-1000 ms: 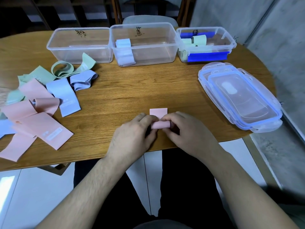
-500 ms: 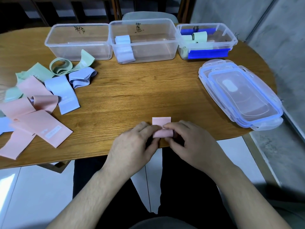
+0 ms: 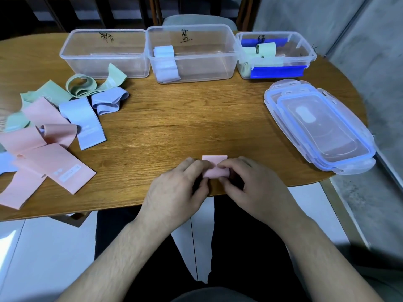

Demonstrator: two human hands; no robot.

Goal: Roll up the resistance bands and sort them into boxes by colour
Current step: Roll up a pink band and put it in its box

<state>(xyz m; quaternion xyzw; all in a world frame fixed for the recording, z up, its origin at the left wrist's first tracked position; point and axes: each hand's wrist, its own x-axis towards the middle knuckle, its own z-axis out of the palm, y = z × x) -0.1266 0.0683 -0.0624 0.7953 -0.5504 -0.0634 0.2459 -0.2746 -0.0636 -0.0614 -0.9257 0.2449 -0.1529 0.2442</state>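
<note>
- Since a second ago the flat pink tail showing above the roll has grown shorter, so the roll has taken up more of the band; the hands sit at the same spot near the counter's front edge.
- Fingers: the left hand (image 3: 174, 188) and right hand (image 3: 250, 182) both curl in on the pink band (image 3: 214, 171), pinching the roll from either end, with fingertips on top of it.
- The band sits at lower centre of the frame, on the counter (image 3: 174, 127), and only a short flap lies unrolled beyond the fingertips.
- Step in hand, as I judge it: finishing the roll of a pink band. Next calls for rolling in the last flap, keeping it squeezed so it does not spring open, then carrying it to a box.
- Upper left, the left box (image 3: 104, 53) looks empty and is likely the pink one; its handwritten label is not legible to me.
- The middle box (image 3: 192, 53) holds pale blue rolls; the right box (image 3: 277, 55), upper right, holds green rolls.
- At left lies a loose pile of bands (image 3: 50, 136) in pink, blue and green, not yet rolled.
- At right, stacked lids (image 3: 318, 127) lie flat.
</note>
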